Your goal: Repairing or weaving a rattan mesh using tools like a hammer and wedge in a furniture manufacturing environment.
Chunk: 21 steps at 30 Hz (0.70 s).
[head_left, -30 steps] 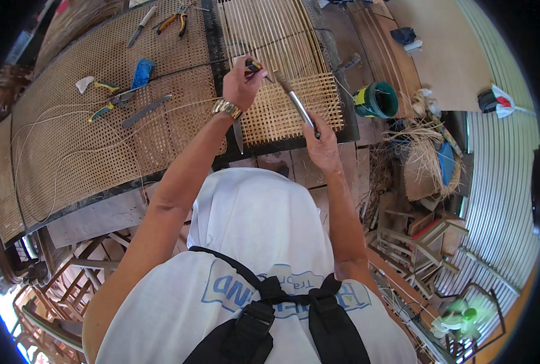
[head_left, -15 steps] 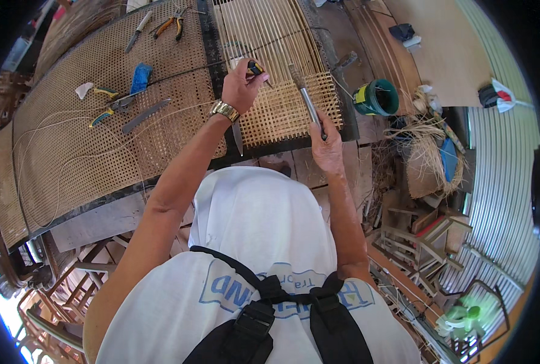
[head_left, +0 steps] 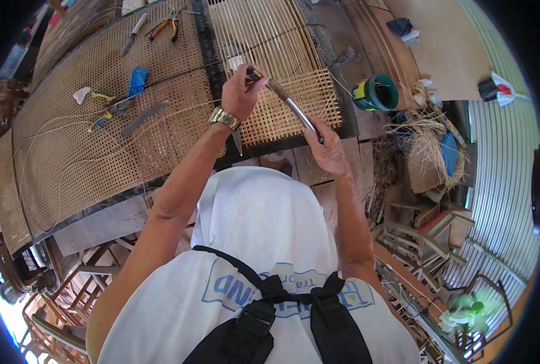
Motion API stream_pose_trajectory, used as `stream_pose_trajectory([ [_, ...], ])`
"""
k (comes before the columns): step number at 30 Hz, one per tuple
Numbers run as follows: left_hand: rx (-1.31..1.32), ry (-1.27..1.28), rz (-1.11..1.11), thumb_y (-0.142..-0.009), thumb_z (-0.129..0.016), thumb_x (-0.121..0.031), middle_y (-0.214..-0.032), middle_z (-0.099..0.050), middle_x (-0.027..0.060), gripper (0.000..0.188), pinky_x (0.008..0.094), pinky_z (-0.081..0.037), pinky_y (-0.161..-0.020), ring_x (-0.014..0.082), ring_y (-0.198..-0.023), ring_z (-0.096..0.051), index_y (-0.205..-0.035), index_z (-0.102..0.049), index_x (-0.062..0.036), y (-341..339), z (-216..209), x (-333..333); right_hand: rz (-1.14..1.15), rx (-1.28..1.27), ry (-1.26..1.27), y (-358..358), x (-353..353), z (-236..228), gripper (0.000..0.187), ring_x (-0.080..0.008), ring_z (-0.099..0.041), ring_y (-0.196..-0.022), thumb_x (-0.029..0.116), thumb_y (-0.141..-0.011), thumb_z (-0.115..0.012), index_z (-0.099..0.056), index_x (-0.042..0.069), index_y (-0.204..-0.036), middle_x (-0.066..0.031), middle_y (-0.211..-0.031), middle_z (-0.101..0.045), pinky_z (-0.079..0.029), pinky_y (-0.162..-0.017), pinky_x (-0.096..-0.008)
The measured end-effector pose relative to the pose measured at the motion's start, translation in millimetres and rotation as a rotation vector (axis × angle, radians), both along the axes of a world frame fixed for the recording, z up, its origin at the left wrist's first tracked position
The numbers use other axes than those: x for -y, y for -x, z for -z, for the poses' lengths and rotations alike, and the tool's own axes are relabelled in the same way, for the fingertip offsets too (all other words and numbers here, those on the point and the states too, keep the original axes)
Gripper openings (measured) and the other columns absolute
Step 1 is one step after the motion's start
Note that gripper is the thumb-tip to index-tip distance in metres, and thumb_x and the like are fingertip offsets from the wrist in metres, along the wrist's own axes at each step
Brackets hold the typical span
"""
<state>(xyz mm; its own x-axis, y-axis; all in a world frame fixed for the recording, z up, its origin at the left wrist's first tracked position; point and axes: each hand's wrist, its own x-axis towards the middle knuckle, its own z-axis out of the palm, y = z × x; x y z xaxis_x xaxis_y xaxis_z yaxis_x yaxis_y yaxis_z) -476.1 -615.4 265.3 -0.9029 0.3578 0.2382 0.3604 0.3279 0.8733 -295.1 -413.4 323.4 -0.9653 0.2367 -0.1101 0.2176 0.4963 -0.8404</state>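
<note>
Cane lattice (head_left: 310, 96), pale and square-holed

Cane panel (head_left: 312, 96): pale, flat on the desk (head_left: 349, 128); near section in open square weave, far section in lengthwise strands.
Small tool (head_left: 255, 74): black-and-yellow handle, gripped in the left hand (head_left: 242, 96) above the panel.
Long tool (head_left: 297, 111): silver shaft, brown far end, dark butt; slanted in the right hand (head_left: 329, 150), far end beside the small tool, contact unclear.
</note>
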Motion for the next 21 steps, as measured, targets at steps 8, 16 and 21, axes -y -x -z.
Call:
stream_pose_trajectory([
  [8,0.057,-0.162,-0.076,-0.092,-0.079,-0.02,-0.092,-0.076,0.0119,0.029,0.0355,-0.058,-0.071,0.0247,-0.085,-0.077,-0.112,-0.062,-0.0075,-4.0,0.9,4.2,0.156,-0.139,0.004,-10.3,12.5,-0.6,0.039,-0.0197,-0.063,-0.095,0.022,-0.104,-0.062,-0.06,-0.001,-0.135,-0.0162,-0.105,-0.069,-0.052,-0.088,-0.0337],
  [16,-0.004,-0.123,0.045,-0.094,-0.077,-0.015,-0.087,-0.072,0.0106,0.026,0.0359,-0.057,-0.07,0.0245,-0.082,-0.075,-0.112,-0.06,-0.0077,-13.7,-1.0,-3.9,0.16,-0.145,0.024,-12.3,14.7,5.3,0.038,-0.021,-0.065,-0.097,0.022,-0.104,-0.062,-0.06,0.0,-0.135,-0.0178,-0.106,-0.07,-0.052,-0.089,-0.0344],
  [21,-0.006,-0.105,0.036,-0.094,-0.077,-0.016,-0.086,-0.072,0.0098,0.025,0.036,-0.058,-0.071,0.0244,-0.082,-0.075,-0.11,-0.06,-0.0076,-15.0,-9.2,0.5,0.046,0.05,-0.023,-22.7,4.7,-3.3,0.037,-0.0217,-0.065,-0.098,0.022,-0.103,-0.062,-0.062,0.0,-0.132,-0.0179,-0.107,-0.07,-0.052,-0.09,-0.0345],
])
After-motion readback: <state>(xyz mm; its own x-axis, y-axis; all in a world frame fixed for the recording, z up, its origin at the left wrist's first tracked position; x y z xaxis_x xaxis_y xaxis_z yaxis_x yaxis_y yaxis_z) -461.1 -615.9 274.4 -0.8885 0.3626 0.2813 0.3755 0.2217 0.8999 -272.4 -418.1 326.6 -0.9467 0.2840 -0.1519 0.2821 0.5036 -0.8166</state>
